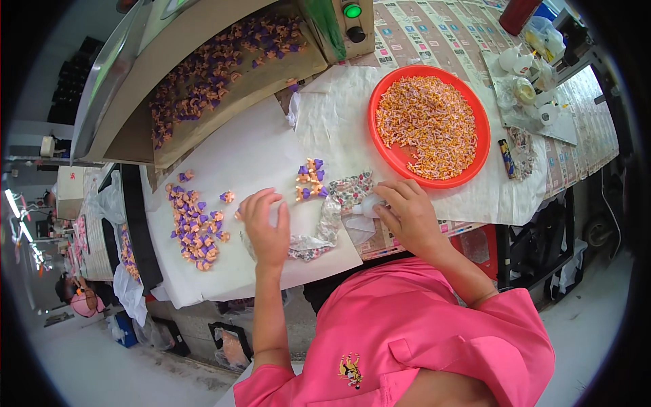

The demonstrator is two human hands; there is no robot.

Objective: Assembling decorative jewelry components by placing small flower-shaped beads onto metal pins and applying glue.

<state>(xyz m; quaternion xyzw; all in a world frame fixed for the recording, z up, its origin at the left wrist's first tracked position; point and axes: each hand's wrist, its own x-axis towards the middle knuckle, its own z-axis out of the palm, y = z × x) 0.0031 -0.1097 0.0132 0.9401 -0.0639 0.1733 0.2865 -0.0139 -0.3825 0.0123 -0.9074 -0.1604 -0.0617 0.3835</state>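
My left hand (266,227) is over the white paper, fingers stretched forward and thumb apart. By its fingertips lies a small peach-coloured piece, partly hidden. My right hand (412,216) grips a white squeeze bottle (369,205), tilted with its nozzle to the left. Between the hands, several small peach and purple plastic figures (312,178) stand close together. Left of my left hand, one loose figure (226,197) lies near a larger pile of figures (193,227). A floral-patterned cloth strip (315,245), covered in part by clear plastic, curves along the near side.
A red round tray (484,139) of small orange and pink pieces stands right of centre. At the back left, a machine (129,125) holds many figures on its belt. More white bottles (517,61) and a dark blue tube (506,158) lie at the right.
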